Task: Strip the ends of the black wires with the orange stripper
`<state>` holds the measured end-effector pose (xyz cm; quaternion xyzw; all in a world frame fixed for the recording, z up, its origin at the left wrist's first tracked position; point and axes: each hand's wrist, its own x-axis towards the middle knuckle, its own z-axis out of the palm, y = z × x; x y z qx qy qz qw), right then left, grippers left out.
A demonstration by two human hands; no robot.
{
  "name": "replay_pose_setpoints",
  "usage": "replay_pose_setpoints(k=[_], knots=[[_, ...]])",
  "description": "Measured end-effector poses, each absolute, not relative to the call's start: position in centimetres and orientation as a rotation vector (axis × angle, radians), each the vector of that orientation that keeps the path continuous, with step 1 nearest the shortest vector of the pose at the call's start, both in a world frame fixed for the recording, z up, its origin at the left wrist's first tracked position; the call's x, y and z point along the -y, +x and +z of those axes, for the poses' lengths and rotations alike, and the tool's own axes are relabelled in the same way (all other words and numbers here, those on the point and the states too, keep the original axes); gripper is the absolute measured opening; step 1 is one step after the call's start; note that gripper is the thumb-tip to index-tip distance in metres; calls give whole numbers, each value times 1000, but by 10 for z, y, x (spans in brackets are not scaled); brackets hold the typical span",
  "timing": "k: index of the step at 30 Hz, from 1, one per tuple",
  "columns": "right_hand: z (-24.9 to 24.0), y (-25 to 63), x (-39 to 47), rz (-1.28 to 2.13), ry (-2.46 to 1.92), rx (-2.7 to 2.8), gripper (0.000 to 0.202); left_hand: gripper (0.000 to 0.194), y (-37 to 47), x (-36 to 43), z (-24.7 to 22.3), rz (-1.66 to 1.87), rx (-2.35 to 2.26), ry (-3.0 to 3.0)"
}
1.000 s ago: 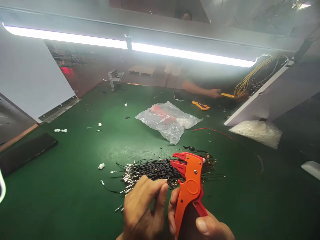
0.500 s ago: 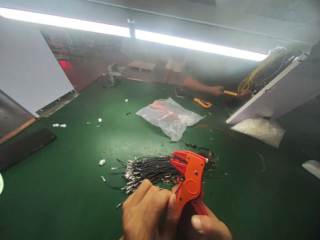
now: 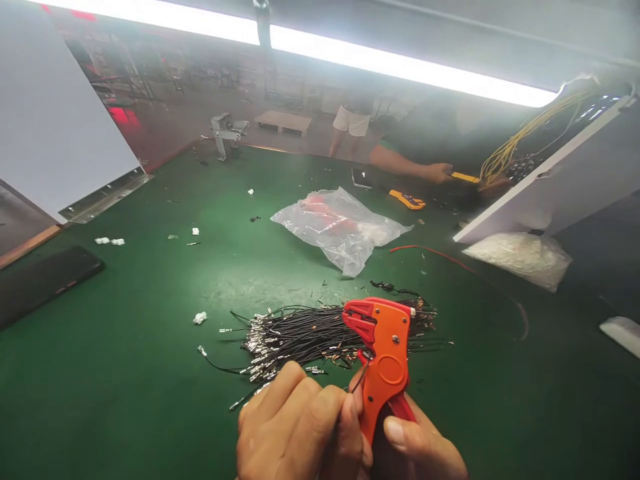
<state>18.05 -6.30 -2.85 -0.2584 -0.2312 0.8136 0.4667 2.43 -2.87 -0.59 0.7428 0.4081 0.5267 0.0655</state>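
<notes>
One thin black wire point(image 3: 361, 378) is pinched between the fingers of the left hand point(image 3: 300, 427), right by the orange wire stripper point(image 3: 389, 363). The right hand point(image 3: 423, 447) has its fingers curled around the low part of the stripper. Behind them, on the green table point(image 3: 135, 367), lies a pile of black wires point(image 3: 305, 333) with shiny ends. Past that is a see-through plastic bag point(image 3: 343, 230).

Your wire stripper point(image 3: 390, 367) is showing an orange body, red jaws and a red lever point(image 3: 403, 408); your black wires point(image 3: 305, 330) are ending in silver terminals point(image 3: 259, 340). You are facing a plain green tabletop point(image 3: 125, 373), white connectors point(image 3: 200, 319), a red wire point(image 3: 410, 247), yellow cables point(image 3: 510, 148) and a yellow hand tool point(image 3: 406, 199) with dark markings.
</notes>
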Motion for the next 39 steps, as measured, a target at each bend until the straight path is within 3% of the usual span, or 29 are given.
replay_pose_setpoints(k=[9,25,39], knots=[[-34,178,62,1942,-558,652,28,20,23,28,-6,1582,-1229,2264],[-23,175,56,2019,-607,607,40,28,26,29,-1,1514,-1316,2202],[-30,184,56,2097,-666,705,41,20,27,28,-6,1541,-1314,2239]])
